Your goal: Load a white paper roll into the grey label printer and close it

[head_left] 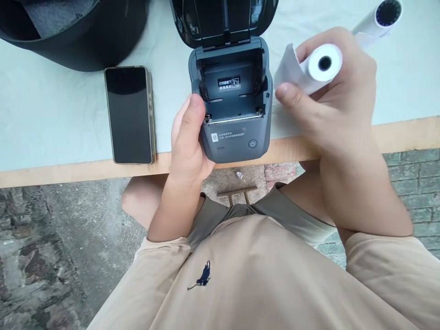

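Observation:
A dark grey portable label printer (237,133) is in my left hand (190,137), the thumb along its left side. Its glossy black lid (225,20) is swung up, and the paper bay shows a small printed sticker with no roll inside. Just right of the printer, my right hand (340,91) grips a white paper roll (314,73) between thumb and fingers. The roll's round end with its dark core faces me, and a loose flap of paper sticks out on its left. Some fingers of both hands are hidden behind what they hold.
Left of the printer a smartphone (129,114) lies with its screen dark. A black round-sided bag (103,36) stands at the back left. Another paper roll (381,20) lies at the back right. The table's wooden edge (79,172) runs in front of my body.

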Demonstrator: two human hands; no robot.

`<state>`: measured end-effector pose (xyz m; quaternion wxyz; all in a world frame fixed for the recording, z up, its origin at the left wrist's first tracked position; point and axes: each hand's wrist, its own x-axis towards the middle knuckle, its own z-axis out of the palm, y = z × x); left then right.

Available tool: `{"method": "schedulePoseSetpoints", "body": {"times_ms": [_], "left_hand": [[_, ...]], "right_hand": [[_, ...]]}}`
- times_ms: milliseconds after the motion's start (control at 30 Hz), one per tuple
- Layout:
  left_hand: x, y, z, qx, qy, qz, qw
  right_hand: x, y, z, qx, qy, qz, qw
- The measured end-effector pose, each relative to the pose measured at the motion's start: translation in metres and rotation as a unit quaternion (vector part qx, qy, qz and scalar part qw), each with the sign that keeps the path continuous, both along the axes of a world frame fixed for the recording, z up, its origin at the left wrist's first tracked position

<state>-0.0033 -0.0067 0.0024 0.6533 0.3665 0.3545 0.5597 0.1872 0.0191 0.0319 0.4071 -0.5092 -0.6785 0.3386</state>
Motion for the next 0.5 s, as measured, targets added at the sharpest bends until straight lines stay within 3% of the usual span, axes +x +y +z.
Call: {"method": "schedulePoseSetpoints", "body": {"times_ms": [100, 333, 500], "left_hand": [[0.001, -0.001, 0.002, -0.007, 0.003, 0.006, 1.000], [0.001, -0.001, 0.007, -0.015, -0.054, -0.018, 0.998], [0.002, -0.002, 0.007, -0.023, -0.030, 0.001, 0.999]], "right_hand": [[0.001, -0.002, 0.004, 0.089, -0.168, -0.003, 0.982], [0.001, -0.001, -0.005, 0.052, -0.312, 0.025, 0.948], [-0.001, 0.001, -0.008, 0.052, -0.351, 0.046, 0.934]]}}
